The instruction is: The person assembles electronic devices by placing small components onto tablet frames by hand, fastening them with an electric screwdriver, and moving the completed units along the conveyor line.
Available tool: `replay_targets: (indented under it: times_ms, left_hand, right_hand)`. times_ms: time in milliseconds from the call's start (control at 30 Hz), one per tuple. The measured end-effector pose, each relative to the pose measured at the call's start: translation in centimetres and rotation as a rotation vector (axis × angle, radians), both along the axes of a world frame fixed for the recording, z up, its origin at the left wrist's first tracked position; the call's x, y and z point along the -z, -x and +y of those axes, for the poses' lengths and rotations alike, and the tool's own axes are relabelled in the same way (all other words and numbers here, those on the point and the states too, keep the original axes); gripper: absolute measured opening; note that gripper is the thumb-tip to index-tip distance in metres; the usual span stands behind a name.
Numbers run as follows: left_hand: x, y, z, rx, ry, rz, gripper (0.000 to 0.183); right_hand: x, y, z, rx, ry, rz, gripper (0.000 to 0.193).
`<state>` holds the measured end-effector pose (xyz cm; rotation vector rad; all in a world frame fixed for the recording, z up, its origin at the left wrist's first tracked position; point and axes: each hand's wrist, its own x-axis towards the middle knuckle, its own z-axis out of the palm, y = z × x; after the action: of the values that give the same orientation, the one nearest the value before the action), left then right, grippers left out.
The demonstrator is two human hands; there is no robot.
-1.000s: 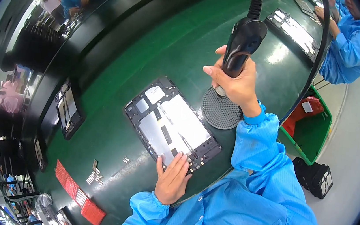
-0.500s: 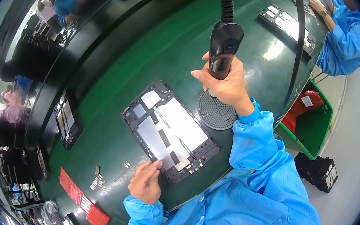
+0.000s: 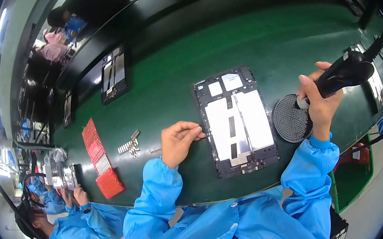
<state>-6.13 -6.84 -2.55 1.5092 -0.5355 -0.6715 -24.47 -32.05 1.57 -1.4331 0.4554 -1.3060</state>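
My right hand (image 3: 322, 99) is closed around a black corded electric screwdriver (image 3: 348, 71). Its lower end points down at a round grey tray full of small holes (image 3: 290, 119); whether it touches the tray cannot be made out. Left of that tray lies an opened tablet-like device (image 3: 263, 120), with a black frame, silver-white panels and small boards along its near edge. Beside the device's left edge, my left hand (image 3: 179, 139) has thumb and fingers pinched together; anything between them is too small to see.
Small metal parts (image 3: 129, 145) lie left of my left hand, near a red bubble-wrap strip (image 3: 100, 162). Another device (image 3: 114, 76) sits at the far left. A green bin (image 3: 354, 178) stands beyond the table's right edge. A co-worker's hands (image 3: 76, 196) are at lower left.
The view has swung, so the table's things appear shifted and turned. My right hand still grips the screwdriver by the tray, now more tilted. My left hand has moved up along the device's left edge.
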Motion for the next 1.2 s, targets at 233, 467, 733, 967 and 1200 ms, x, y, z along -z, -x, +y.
replay_targets:
  times_ms: [233, 467, 733, 967, 1200]
  left_hand:
    - [0.7, -1.1, -2.1, -0.004, -0.157, -0.109, 0.011]
    - [2.4, -1.4, -2.6, -0.068, -0.070, -0.329, 0.010]
    - [1.8, 0.0, -1.5, -0.066, -0.031, -0.926, 0.014]
    - [1.7, 0.1, -0.4, 0.004, -0.168, -1.169, 0.021]
    - [1.3, 0.2, -0.5, 0.025, -0.192, -1.163, 0.023]
  right_hand:
    - [-0.5, -0.8, 0.8, -0.022, 0.033, -0.025, 0.039]
    - [-1.7, -1.8, 2.7, -0.092, 0.080, -0.063, 0.038]
    - [-3.4, -5.1, 6.8, -0.235, 0.037, -0.072, 0.042]
    - [-4.0, -12.5, 10.3, -0.532, -0.010, -0.012, 0.038]
    - [-1.9, -15.7, 10.7, -0.602, -0.038, 0.132, 0.038]
